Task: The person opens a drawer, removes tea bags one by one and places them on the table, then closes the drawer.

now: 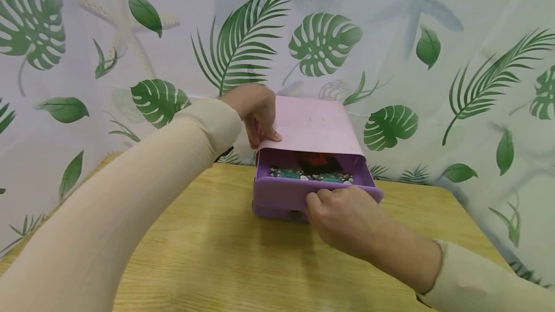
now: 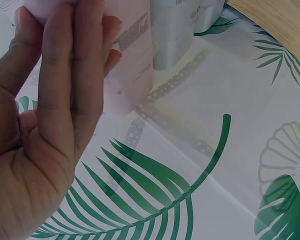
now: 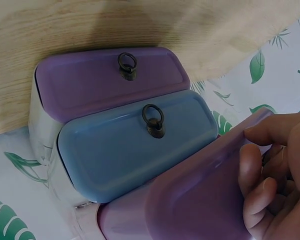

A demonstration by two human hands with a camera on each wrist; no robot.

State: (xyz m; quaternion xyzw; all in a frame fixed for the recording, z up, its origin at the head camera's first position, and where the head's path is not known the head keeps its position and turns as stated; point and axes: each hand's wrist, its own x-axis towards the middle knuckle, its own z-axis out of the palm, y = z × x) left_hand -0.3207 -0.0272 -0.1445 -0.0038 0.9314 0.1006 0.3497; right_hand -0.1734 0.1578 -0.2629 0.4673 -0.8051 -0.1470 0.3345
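A small drawer cabinet with a pink top [image 1: 314, 124] stands towards the back of the table. Its purple top drawer [image 1: 279, 195] is pulled partly out. My right hand [image 1: 347, 215] grips the front of this drawer, fingers curled at its edge. At the cabinet's left front corner, my left hand [image 1: 260, 114] presses with fairly straight fingers, seen along the pink side in the left wrist view. Inside the drawer lie dark floral items with teal panels [image 1: 323, 177] and a dark item with a red patch [image 1: 318, 160].
Below the pulled drawer, the right wrist view shows a blue drawer [image 3: 135, 150] and a lower purple drawer [image 3: 90, 85], both closed with ring pulls. The wooden table [image 1: 195, 254] extends around the cabinet. A leaf-printed cloth [image 1: 390, 61] hangs close behind.
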